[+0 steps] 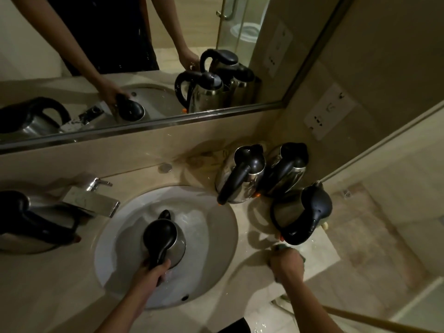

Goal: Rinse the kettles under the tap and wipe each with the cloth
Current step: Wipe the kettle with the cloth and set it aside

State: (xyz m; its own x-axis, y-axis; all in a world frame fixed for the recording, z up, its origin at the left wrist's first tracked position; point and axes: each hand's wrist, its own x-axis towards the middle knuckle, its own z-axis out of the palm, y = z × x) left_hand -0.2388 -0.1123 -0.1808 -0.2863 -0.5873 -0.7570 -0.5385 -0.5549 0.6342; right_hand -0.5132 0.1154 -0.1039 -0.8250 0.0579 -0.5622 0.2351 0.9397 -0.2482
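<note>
Seen from the head camera, the left hand (pixel 153 270) is wrapped round the black handle of a steel kettle (pixel 165 239) and holds it down inside the white basin (pixel 216 255), which has water in it. The kettle sits a little clear of the tap (pixel 92 200), whose spout juts out over the basin's left rim.

The right hand (pixel 287 264) rests on the counter (pixel 254 282) to the right of the basin, fingers curled over a greenish cloth (pixel 282 247) that only peeks out past the knuckles. Just beyond it a third kettle (pixel 302 215) stands near the counter's edge. Two more, a back kettle (pixel 242 174) and a corner kettle (pixel 287 169), stand side by side against the wall, touching or nearly so. A big kettle (pixel 31 219) sits left of the tap.

The mirror (pixel 144 56) above doubles the lot. A socket (pixel 329 111) is on the right wall.
</note>
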